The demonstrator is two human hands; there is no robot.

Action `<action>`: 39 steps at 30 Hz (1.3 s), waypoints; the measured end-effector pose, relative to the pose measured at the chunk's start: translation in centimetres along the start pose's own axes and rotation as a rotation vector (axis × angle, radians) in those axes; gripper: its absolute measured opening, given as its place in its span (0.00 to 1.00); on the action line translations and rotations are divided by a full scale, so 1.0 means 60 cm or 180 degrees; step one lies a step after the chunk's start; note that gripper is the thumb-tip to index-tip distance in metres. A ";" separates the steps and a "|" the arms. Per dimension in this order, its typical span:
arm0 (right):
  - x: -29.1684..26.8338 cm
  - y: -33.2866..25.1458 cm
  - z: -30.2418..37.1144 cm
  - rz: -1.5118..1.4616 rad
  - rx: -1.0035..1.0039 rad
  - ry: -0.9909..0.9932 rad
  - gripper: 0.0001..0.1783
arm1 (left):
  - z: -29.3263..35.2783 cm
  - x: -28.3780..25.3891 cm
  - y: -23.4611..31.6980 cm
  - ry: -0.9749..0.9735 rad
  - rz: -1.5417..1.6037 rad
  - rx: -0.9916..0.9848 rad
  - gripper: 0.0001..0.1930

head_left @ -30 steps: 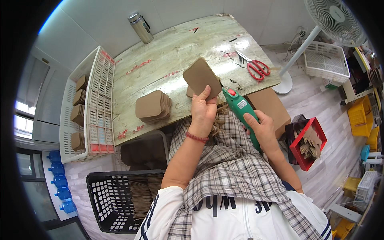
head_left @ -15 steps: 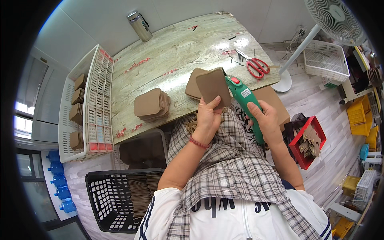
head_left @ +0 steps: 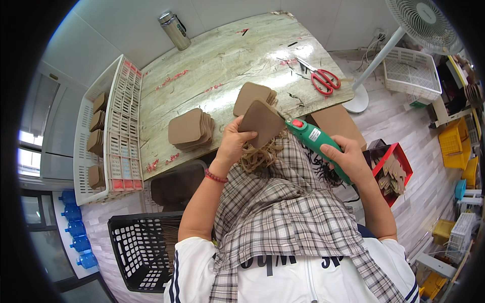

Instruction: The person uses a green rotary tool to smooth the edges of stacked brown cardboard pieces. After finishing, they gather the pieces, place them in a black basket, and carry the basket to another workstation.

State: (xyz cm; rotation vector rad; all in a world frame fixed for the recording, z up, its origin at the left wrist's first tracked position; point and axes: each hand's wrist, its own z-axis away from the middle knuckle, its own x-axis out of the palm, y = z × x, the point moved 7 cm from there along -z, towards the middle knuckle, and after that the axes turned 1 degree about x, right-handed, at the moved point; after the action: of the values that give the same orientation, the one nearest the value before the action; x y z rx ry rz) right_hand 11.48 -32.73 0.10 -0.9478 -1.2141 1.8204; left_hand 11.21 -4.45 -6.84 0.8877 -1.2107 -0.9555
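Pinching a flat, brown, round-cornered piece [head_left: 262,123] by its lower left side, the left hand [head_left: 232,144] has its thumb laid across the matte face and its fingers tucked behind, closed firmly on the thin sheet; the piece is tilted in the air in front of the near edge of the table [head_left: 202,65]. The right hand [head_left: 348,156] wraps a green power tool [head_left: 316,139], its thumb along the smooth, rounded casing and its fingers curled beneath, with no gap in the hold. A red button sits near the tool's narrow head, which points at the right edge of the piece; whether the tip touches it is too small to tell. Below the piece, curly tan strips [head_left: 255,159] lie in a loose tangle on the plaid cloth apron [head_left: 283,212], and black stringy scraps [head_left: 328,174] lie beneath the tool. Just behind the held piece, a stack [head_left: 252,96] of similar brown shapes rests on the table, and a second, slightly fanned pile [head_left: 189,131] stands to its left. The tabletop has a pale, streaked, wood-like grain with flaking red patches. Red-handled scissors [head_left: 326,83] with metal blades lie toward its right side, and a cylindrical flask [head_left: 174,30] with a metallic sheen stands at the far edge. A white latticed plastic basket [head_left: 126,116] flanks the table on the left, above a perforated black crate [head_left: 144,217]; on the right, a red-walled box [head_left: 405,160] holds pointed brown pieces.
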 end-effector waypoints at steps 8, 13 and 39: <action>0.032 0.011 -0.007 0.0088 -0.0039 0.0071 0.20 | 0.038 0.014 -0.028 -0.0170 -0.0152 -0.0706 0.23; 0.039 0.018 -0.016 0.0034 0.0046 -0.0108 0.20 | 0.045 0.004 -0.031 -0.0332 -0.0413 -0.0881 0.23; 0.054 0.036 0.005 0.0222 0.0453 -0.0830 0.19 | 0.055 -0.033 0.016 -0.0145 -0.0537 -0.0659 0.07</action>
State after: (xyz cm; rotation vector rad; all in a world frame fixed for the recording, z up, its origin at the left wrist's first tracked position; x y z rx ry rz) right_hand 9.38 -30.60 -2.46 -0.6969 -1.1980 2.1058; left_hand 7.86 -2.39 -6.18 0.8152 -1.0647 -1.2194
